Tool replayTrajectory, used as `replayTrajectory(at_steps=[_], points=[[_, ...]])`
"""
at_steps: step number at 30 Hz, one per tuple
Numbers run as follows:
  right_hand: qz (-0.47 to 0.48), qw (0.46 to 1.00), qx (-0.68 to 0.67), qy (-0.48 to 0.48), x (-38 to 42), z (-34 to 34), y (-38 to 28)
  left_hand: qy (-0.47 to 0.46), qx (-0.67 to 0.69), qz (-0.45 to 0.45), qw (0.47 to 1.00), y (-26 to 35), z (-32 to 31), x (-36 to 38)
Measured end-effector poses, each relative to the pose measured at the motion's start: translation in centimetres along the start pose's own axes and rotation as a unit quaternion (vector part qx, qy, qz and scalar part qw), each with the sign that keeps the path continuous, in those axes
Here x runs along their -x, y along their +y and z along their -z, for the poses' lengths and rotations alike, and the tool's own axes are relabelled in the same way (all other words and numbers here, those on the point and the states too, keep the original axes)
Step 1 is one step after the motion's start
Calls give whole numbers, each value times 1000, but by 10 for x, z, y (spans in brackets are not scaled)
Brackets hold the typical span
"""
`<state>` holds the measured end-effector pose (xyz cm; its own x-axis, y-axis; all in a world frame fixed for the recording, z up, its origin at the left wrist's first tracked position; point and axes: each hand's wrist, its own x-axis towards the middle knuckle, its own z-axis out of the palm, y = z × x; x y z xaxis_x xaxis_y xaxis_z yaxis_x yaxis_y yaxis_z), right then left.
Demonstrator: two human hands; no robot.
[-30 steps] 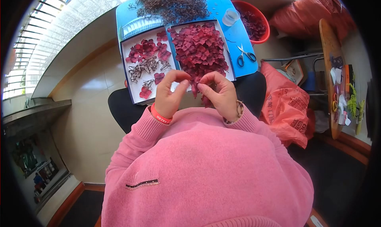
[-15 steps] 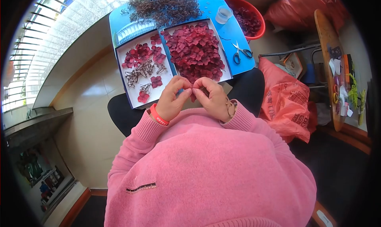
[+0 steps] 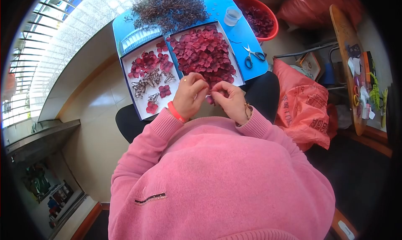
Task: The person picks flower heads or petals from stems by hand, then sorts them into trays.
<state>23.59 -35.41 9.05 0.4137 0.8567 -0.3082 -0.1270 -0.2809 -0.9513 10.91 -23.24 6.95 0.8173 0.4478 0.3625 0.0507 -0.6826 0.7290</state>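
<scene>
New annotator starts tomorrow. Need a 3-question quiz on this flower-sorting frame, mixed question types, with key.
1. True or false: the scissors lie inside the tray of red petals.
2. Multiple choice: what sits in the tray of finished pieces left of the petal tray? A) only wire stems B) red flowers and wire stems C) scissors D) a cup
3. Short answer: which hand wears the red wristband, and what are both hands pinching?

Key
1. False: they lie on the blue table, right of the tray.
2. B
3. The left hand; it and the right hand pinch a small red flower piece between the fingertips.
</scene>
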Motion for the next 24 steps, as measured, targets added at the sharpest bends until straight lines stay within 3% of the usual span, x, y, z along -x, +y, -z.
replayTrajectory(at_steps=[3, 8, 12, 15, 16, 17, 19, 20, 24], points=[[10, 1000, 10, 26, -4, 9, 19, 3, -108, 98, 989, -27, -19, -17], [32, 995, 80, 40, -7, 14, 48, 35, -332, 89, 939, -38, -53, -55], [72, 978, 190, 47, -3, 17, 37, 43, -382, 109, 917, -61, -71, -64], [131, 965, 220, 65, -8, 22, 52, 116, -284, 143, 941, -62, -62, -54], [101, 979, 171, 53, -8, 20, 48, 140, -240, 143, 950, -57, -51, -50], [70, 989, 122, 40, -8, 18, 41, 136, -94, 227, 960, -52, -42, -46], [33, 998, 53, 2, -8, 15, 21, 122, 201, 375, 897, -42, -23, -38], [29, 999, 34, -24, -8, 15, 7, 121, 294, 382, 868, -36, -13, -33], [-9, 995, -5, -101, -18, 12, -22, 93, 372, 361, 850, -20, 6, -17]])
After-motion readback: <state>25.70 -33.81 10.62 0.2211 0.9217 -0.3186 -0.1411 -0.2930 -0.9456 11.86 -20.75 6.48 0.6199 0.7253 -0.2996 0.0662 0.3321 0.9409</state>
